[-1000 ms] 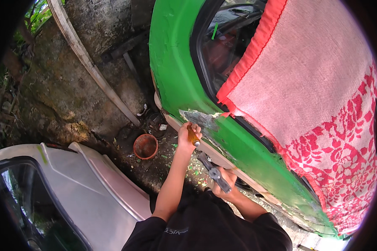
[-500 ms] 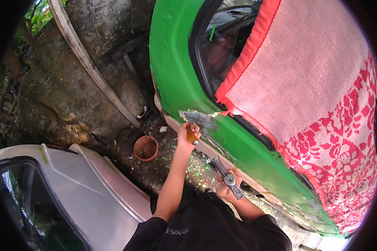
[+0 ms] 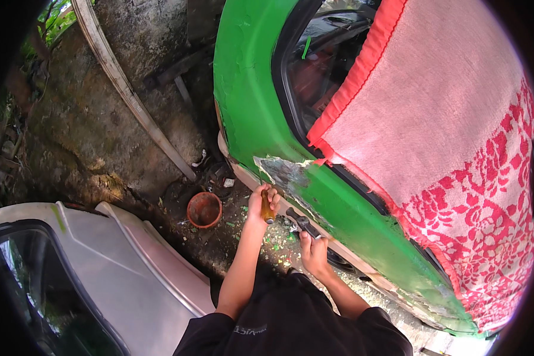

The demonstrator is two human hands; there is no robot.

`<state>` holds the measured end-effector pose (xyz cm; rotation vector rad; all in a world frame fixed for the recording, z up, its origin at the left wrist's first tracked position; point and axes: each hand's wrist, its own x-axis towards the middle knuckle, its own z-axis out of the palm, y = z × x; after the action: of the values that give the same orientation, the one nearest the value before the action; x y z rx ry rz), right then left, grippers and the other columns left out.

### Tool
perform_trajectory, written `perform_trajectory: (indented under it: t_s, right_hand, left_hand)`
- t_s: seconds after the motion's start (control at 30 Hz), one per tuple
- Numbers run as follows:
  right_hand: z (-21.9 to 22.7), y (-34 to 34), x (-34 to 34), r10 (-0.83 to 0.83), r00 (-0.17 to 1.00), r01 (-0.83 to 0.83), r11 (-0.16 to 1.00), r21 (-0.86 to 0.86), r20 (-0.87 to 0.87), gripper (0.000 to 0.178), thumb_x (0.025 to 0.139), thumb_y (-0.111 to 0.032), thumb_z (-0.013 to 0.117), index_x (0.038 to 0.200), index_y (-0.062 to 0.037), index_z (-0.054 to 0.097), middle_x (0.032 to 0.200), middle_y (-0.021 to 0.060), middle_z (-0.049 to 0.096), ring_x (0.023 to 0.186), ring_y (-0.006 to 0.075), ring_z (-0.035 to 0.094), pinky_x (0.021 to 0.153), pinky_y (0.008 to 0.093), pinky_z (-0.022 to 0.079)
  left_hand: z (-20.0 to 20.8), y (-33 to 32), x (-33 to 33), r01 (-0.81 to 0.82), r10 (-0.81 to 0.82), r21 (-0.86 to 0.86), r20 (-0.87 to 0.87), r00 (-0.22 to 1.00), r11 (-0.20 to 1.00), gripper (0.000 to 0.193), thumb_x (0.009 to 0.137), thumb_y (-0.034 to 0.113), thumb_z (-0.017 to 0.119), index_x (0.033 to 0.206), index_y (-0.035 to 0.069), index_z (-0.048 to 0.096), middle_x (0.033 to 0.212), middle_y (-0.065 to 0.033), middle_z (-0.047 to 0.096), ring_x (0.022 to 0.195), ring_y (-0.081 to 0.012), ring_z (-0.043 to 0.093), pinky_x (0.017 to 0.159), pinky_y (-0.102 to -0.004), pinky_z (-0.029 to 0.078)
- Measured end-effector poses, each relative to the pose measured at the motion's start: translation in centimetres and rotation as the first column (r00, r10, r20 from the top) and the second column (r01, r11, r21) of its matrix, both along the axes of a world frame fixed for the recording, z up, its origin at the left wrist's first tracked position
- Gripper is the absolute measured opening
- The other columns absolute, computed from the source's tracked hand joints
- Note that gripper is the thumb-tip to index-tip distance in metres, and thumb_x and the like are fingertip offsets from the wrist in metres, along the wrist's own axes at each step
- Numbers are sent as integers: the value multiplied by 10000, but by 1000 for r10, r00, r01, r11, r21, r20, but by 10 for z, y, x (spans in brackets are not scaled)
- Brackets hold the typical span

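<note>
My left hand (image 3: 259,205) is closed around the amber handle of a screwdriver (image 3: 268,207), its butt end toward me. The thin shaft reaches up beside the edge of a bare grey patch (image 3: 285,172), where the paint is broken away from a green car body (image 3: 249,127). My right hand (image 3: 314,252) grips a dark metal hammer (image 3: 303,223). The hammer's head is just right of the screwdriver's butt, with a small gap between them in the picture. Most of the hammer's handle is hidden by my hand.
A pink and red floral towel (image 3: 421,118) covers the car's window side. A reddish round pot (image 3: 204,209) stands on the ground, with paint chips (image 3: 276,242) scattered nearby. A silver car (image 3: 113,255) is close on the left. A long curved strip (image 3: 127,89) leans at the mossy wall.
My right hand has brought the hammer up and left, closer to the screwdriver, and turned it. My left hand has shifted slightly down, and the screwdriver stands straighter in the picture.
</note>
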<state>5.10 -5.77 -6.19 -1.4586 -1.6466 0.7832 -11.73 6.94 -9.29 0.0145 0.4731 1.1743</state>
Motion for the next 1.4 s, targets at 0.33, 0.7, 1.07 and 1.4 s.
perform_trajectory:
  t_s: [0.33,0.7,1.07,1.4]
  right_hand:
    - [16,-7,-3,52,999,-50,992,112,-13,149,885,-96,509,785,6,551,536,178,471,451,347,501,462,392,387]
    - [29,6,-10,169,964,-239,890,389,206,190,707,12,526,891,57,529,533,131,483,414,302,506,423,346,399]
    - [32,5,-3,183,983,-167,841,514,19,188,728,-38,582,890,47,539,550,160,533,453,345,542,430,374,423]
    - [29,-2,0,37,999,-41,994,100,35,117,815,-16,542,924,25,541,584,222,529,523,400,569,482,413,435]
  left_hand:
    - [5,6,-4,41,-45,36,119,992,999,245,973,206,338,777,86,422,570,-19,374,412,-152,357,350,-277,256]
    - [1,20,6,14,-27,69,194,981,997,232,958,158,323,761,67,406,591,-38,392,423,-166,388,360,-283,292]
    - [13,20,10,-74,72,0,196,978,997,273,957,157,321,713,54,389,613,-49,391,434,-168,396,355,-291,305]
    - [-29,3,-1,-20,32,-77,159,987,997,231,957,188,370,765,72,426,571,-27,379,397,-150,377,303,-273,252]
